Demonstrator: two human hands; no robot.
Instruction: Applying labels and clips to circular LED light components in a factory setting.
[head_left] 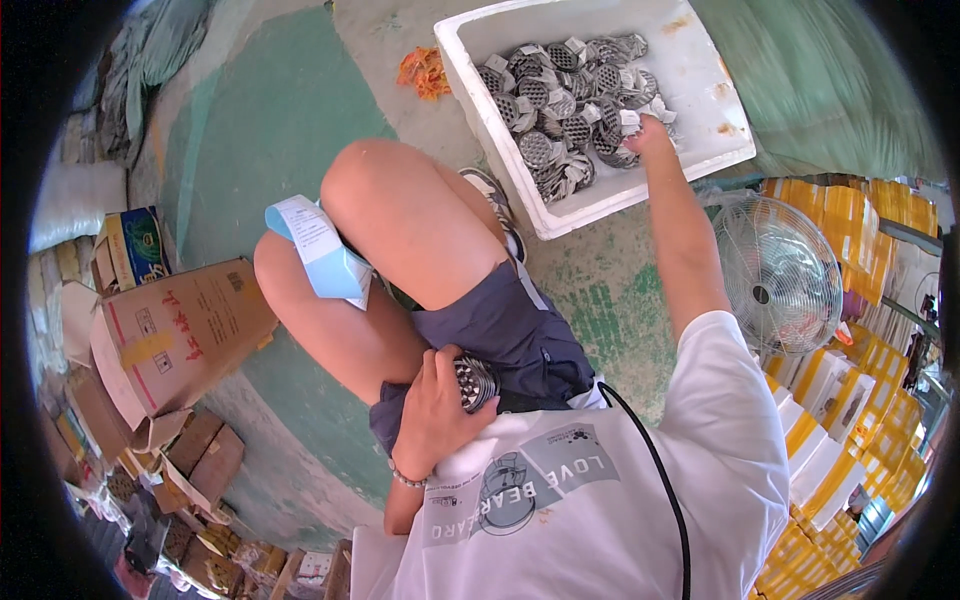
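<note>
Pinching a tagged part (pixel 628 122) — right fingers (pixel 650 128); left fingers (pixel 455 385) wrap a round part (pixel 476 381).

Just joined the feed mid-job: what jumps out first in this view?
The white foam box at the top, on the green floor, holds a heap of round metal mesh discs, and the right hand reaches into it. Low in the middle, the left hand grips one such disc against the lap. A standing fan sits at right beside stacks of yellow boxes.
</note>
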